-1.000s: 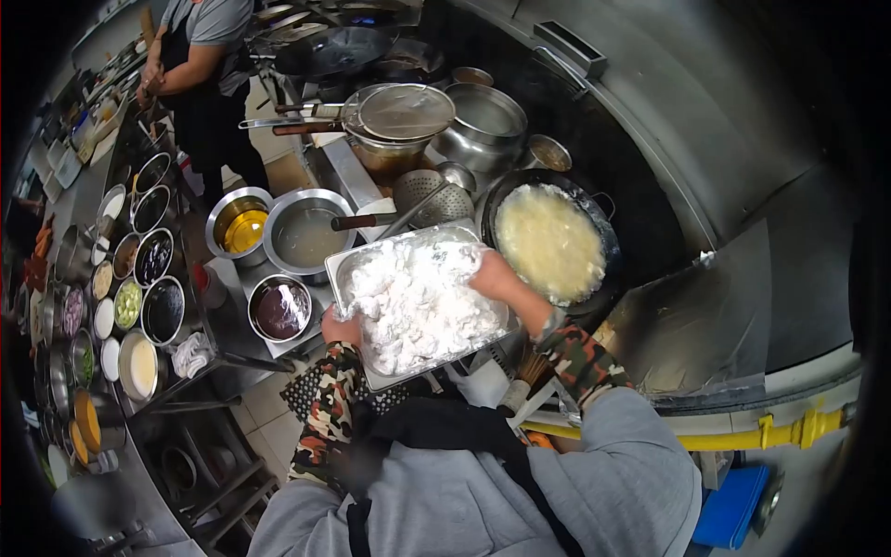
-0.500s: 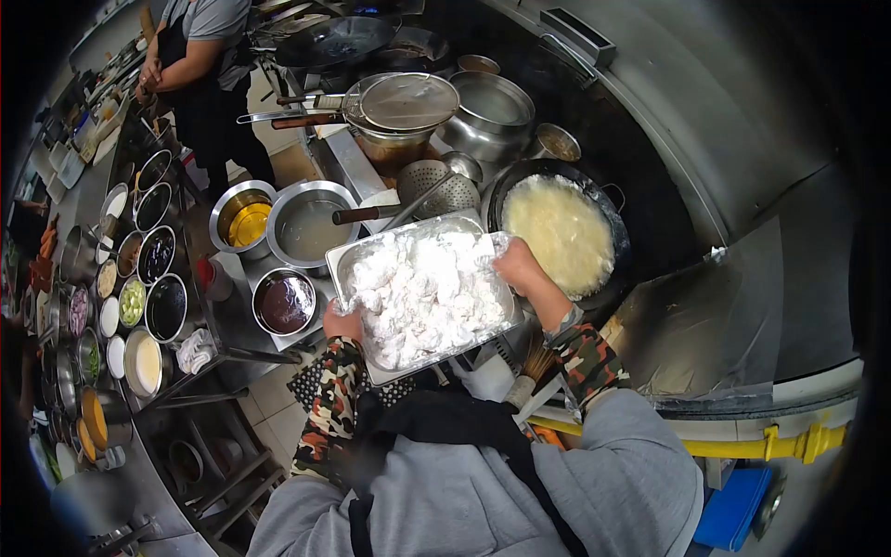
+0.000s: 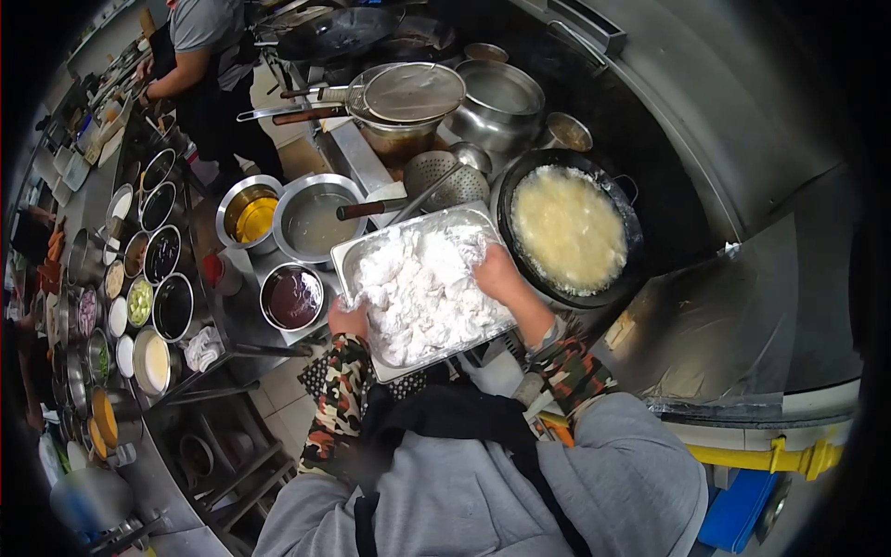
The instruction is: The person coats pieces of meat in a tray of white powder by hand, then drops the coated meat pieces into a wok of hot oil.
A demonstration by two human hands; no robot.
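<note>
A metal tray [image 3: 380, 372] full of white floury pieces [image 3: 418, 288] is held in front of my body. My left hand [image 3: 349, 320] grips its left edge, the thumb over the rim. My right hand [image 3: 501, 277] is over the tray's right side, its fingertips down at the floured pieces; what they hold, if anything, is hidden. Just right of the tray, a black wok [image 3: 637, 228] holds pale, foaming contents [image 3: 570, 230].
Left of the tray are a pot of dark red sauce [image 3: 291, 299], a pot of cloudy liquid [image 3: 317, 220] and a pot of yellow oil [image 3: 252, 218]. Strainers [image 3: 414, 93] rest behind it. A co-worker [image 3: 200, 84] stands at the far left counter, which holds several bowls.
My right hand has left the tray's right edge and moved left, over the floured pieces. My left hand still holds the tray. The view has shifted slightly.
</note>
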